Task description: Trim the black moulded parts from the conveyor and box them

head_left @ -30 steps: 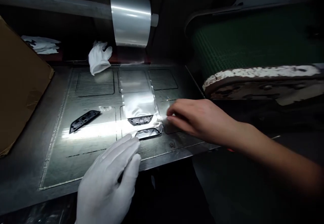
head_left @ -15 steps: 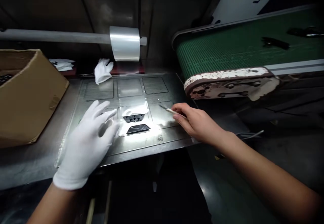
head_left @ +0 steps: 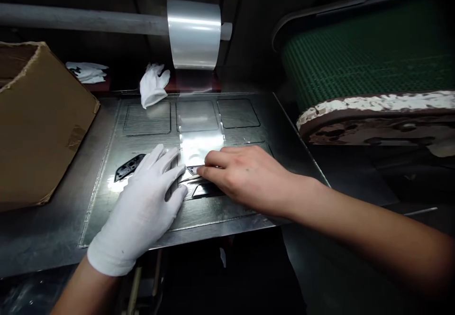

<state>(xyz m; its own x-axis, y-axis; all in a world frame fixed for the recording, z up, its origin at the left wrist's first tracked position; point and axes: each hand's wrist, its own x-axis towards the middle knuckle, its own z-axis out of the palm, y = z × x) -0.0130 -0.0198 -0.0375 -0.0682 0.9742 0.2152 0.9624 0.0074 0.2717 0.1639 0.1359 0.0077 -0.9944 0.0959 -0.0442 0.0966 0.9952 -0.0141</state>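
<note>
My left hand (head_left: 145, 201), in a white glove, rests with spread fingers at the metal plate (head_left: 245, 210), its fingertips by the left edge of the clear film (head_left: 202, 144). My bare right hand (head_left: 245, 175) is closed, thumb and forefinger pinched at a small black plastic part (head_left: 194, 169) on the plate. What sits between those fingers is hidden. Just below lies a glossy black part (head_left: 206, 190), partly covered by the right hand. Left of the gloved fingers is another black part (head_left: 128, 167), its ribbed side up.
The film roll (head_left: 194, 35) hangs on a bar (head_left: 88, 18) behind the plate. White gloves (head_left: 153, 86) lie at the back. A cardboard box (head_left: 46, 130) stands left, and a green conveyor belt (head_left: 369, 54) runs along the right.
My right hand has moved left from the plate's right side to the black part; the slim white-handled tool in it no longer shows. My left fingers have come down flatter.
</note>
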